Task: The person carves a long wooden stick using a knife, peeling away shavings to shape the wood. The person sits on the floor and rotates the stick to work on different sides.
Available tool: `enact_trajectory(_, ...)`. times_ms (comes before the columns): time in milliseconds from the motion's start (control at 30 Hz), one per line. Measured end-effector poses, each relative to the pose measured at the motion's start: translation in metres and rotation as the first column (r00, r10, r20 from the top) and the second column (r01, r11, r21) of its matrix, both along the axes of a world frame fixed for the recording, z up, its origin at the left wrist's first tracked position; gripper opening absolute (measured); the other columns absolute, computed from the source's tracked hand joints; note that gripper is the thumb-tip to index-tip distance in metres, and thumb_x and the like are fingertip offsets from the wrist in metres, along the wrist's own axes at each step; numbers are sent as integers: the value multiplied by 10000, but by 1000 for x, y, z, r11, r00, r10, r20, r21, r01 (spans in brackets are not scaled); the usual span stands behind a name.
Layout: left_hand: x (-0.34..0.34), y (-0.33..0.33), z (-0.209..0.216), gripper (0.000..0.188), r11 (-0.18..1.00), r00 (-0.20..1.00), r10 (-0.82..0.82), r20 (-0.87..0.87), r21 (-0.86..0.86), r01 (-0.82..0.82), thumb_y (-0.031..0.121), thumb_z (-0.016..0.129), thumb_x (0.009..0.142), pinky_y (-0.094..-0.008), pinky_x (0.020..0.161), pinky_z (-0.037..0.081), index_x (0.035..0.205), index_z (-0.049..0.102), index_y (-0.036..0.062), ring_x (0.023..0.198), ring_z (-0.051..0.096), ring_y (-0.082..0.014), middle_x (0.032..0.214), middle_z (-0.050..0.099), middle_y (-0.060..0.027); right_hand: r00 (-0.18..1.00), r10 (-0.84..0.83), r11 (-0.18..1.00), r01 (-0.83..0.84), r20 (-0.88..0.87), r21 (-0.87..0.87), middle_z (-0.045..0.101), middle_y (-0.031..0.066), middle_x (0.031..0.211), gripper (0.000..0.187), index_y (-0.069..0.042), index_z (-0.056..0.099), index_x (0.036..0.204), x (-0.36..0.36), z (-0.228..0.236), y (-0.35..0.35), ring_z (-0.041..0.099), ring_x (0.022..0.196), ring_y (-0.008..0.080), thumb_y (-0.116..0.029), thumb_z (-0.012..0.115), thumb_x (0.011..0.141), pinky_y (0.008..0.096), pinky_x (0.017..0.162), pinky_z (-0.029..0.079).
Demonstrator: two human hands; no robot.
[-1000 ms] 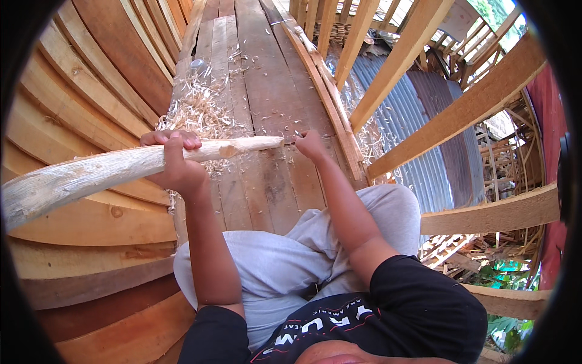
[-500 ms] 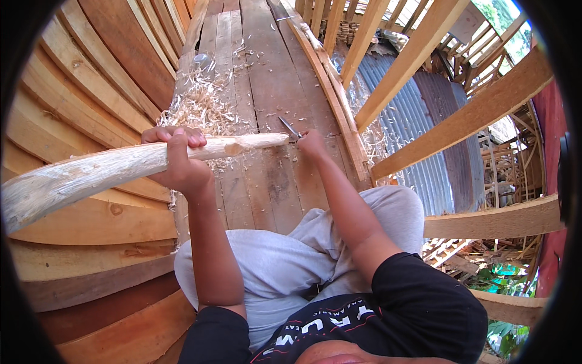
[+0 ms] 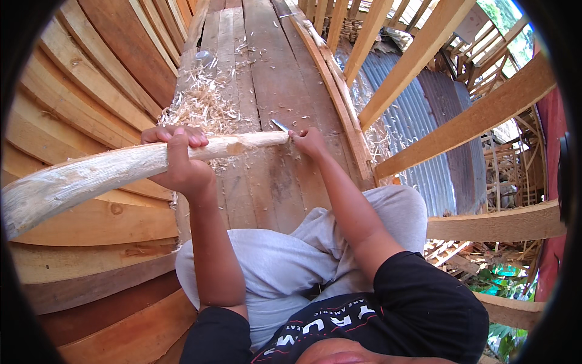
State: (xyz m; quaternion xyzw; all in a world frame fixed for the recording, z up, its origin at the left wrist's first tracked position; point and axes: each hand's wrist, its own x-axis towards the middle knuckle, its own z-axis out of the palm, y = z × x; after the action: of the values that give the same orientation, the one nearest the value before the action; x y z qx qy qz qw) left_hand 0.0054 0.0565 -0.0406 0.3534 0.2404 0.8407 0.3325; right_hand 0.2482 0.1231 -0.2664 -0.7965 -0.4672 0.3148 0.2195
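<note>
My left hand (image 3: pixel 180 159) is wrapped round a long pale wooden pole (image 3: pixel 100 176), peeled and slightly curved. The thick end runs off past the left rim of the picture, while the narrower tip points right. Close by that tip, my right hand (image 3: pixel 309 143) is closed on a knife (image 3: pixel 279 125). Its blade slants up and to the left, beside the pole's end. The fingers hide the knife's handle, and I cannot tell whether the edge touches the wood.
Curly wood shavings (image 3: pixel 203 109) lie heaped on the plank floor (image 3: pixel 276 79) beyond the pole. A small clear container (image 3: pixel 203 57) stands behind them. Board wall (image 3: pixel 79 121) rises at left; slatted railing (image 3: pixel 418 64) lines the right, with corrugated metal sheets (image 3: pixel 406 115) beyond it.
My right hand has shifted slightly left, bringing the knife closer to the pole's tip. The left hand and the pole have stayed nearly where they were.
</note>
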Motion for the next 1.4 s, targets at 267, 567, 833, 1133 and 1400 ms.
enact_trajectory(267, 1, -1, 2, 173, 1000, 1000, 10, -10, 3, -10, -63, 501, 741, -289, 503, 440, 826, 410, 58, 491, 447, -132, 613, 457, -54, 988, -149, 988, 147, 41, 43, 696, 137, 773, 499, -28, 717, 805, -4, 0, -2, 669, 737, 261, -521, 726, 728, 367, 699, 487)
enact_trajectory(567, 1, 0, 0, 141, 1000, 999, 25, -30, -12, -25, -26, 495, 743, -306, 535, 442, 823, 433, 72, 499, 453, -139, 572, 457, -46, 980, -196, 980, 194, -36, -39, 715, 119, 881, 436, -87, 742, 902, 6, 6, 5, 680, 880, 278, -491, 714, 741, 371, 779, 505)
enact_trajectory(833, 0, 0, 0, 141, 1000, 999, 14, -43, -5, -14, -26, 497, 746, -303, 536, 439, 824, 433, 73, 498, 449, -136, 574, 457, -44, 987, -111, 992, 118, 119, -47, 704, 134, 994, 359, -106, 740, 964, -2, 17, -1, 671, 955, 305, -417, 700, 789, 404, 822, 509)
enact_trajectory(1133, 0, 1, -2, 174, 1000, 1000, -15, -7, 24, 15, -52, 507, 746, -281, 505, 441, 836, 406, 56, 489, 437, -129, 623, 454, -56, 989, -112, 992, 116, 92, -39, 712, 128, 941, 364, -127, 749, 935, -1, 15, -1, 676, 926, 288, -450, 713, 770, 392, 803, 505)
enact_trajectory(1400, 1, 1, 0, 170, 1000, 1000, -16, 1, 25, 16, -46, 508, 745, -281, 502, 437, 835, 405, 55, 485, 432, -129, 610, 455, -61, 994, -109, 992, 111, 28, -62, 706, 147, 975, 417, -78, 743, 931, 2, 8, 5, 671, 950, 305, -466, 683, 789, 404, 829, 501)
